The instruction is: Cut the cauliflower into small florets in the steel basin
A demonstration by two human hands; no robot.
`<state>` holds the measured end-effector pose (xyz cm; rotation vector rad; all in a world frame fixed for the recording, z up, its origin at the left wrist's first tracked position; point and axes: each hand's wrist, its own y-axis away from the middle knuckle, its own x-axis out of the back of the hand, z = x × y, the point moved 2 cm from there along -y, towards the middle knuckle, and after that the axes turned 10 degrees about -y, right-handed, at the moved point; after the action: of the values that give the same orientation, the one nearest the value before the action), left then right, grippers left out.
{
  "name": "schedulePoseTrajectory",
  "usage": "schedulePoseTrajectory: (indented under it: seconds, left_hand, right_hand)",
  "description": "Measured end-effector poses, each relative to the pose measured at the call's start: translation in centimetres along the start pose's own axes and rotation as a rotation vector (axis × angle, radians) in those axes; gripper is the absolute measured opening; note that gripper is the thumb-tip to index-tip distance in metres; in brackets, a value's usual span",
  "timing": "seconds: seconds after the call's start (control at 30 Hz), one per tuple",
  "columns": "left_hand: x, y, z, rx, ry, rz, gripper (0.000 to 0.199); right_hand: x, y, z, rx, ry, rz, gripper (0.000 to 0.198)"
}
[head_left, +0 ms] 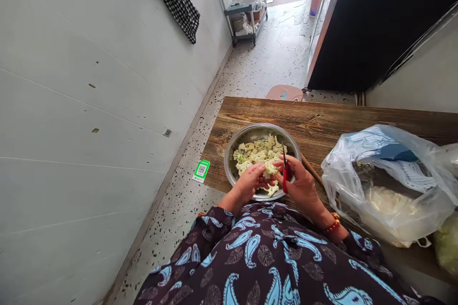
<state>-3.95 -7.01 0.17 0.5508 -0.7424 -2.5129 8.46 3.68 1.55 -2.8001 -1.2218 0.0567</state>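
A round metal bowl [228, 164] stands on the wooden table and holds many cut cauliflower florets [255, 150]. Over its near side, my left hand [251, 180] is closed on a piece of cauliflower [270, 168]. My right hand [299, 183] grips scissors with red handles [285, 178], their dark blades pointing up and away from me. The fingers of both hands meet close around the piece. Whether the scissor blades are parted cannot be made out.
On the right of the wooden table [250, 109] lies a large clear plastic bag [390, 186]. Chopsticks or thin sticks [312, 170] lie beside the bowl. A green QR code card [201, 170] is at the left edge. Beyond are a pink stool [284, 92] and a shelf cart [243, 9].
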Motion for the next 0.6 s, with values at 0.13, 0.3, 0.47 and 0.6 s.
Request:
schedulePoseTrajectory:
  seconds: [0.13,0.3,0.47,0.6]
  left_hand:
    - [-0.2,0.1,-0.8,0.038,-0.064,-0.044,0.05]
    - [0.1,0.2,-0.9,-0.01,-0.257,-0.028,0.05]
    - [0.3,0.6,1.5,-0.306,-0.493,0.174,0.033]
    - [-0.6,1.0,3.4,-0.463,-0.559,0.102,0.023]
  right_hand:
    - [-0.2,-0.4,0.1,0.016,-0.014,0.009,0.037]
    - [-0.2,-0.4,0.8,0.008,0.045,0.003,0.039]
    - [-0.1,-0.2,1.5,-0.034,-0.004,-0.031,0.044]
    - [-0.1,-0.1,2.0,-0.062,-0.032,-0.057,0.047]
